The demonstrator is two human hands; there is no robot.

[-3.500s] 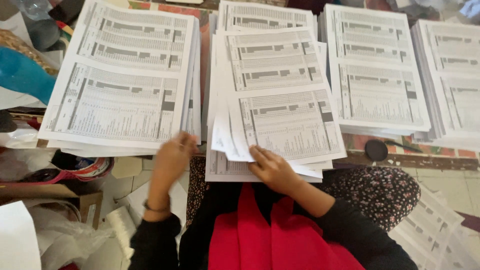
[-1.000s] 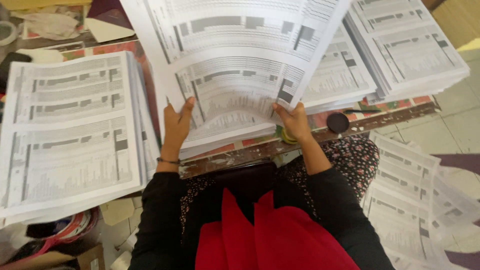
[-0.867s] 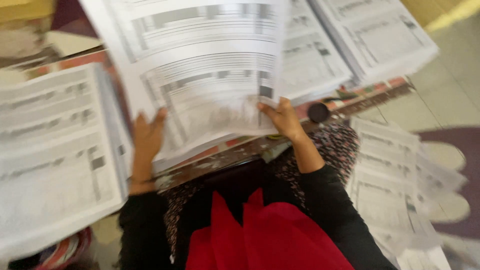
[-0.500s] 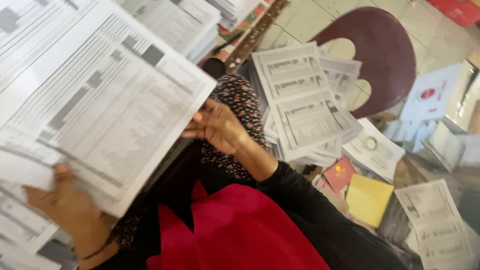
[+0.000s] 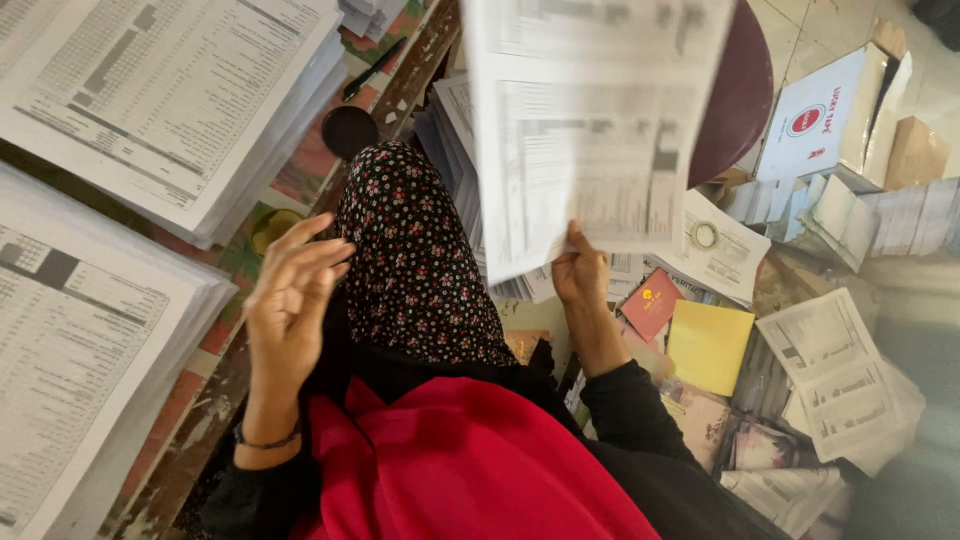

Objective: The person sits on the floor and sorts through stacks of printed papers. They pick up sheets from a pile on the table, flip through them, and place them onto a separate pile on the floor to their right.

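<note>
My right hand (image 5: 581, 274) grips the lower edge of a bundle of large printed sheets (image 5: 590, 120), held up to my right over the floor and blurred by motion. My left hand (image 5: 292, 300) hangs free near the table edge with fingers apart and nothing in it. A dark bracelet sits on its wrist. Below my hands are my flowered dark cloth (image 5: 420, 250) and red garment (image 5: 470, 470).
Thick stacks of printed sheets (image 5: 170, 90) lie on the table at left, with a black pen (image 5: 372, 70) and a round black lid (image 5: 349, 130) near its edge. On the floor at right lie more sheets (image 5: 830, 370), a yellow card (image 5: 710, 345), a maroon chair (image 5: 735, 95) and boxes (image 5: 825, 110).
I lifted the bundle off the table with both hands and swung it to the right. My left hand has let go; only my right hand holds it now. My view turned right.
</note>
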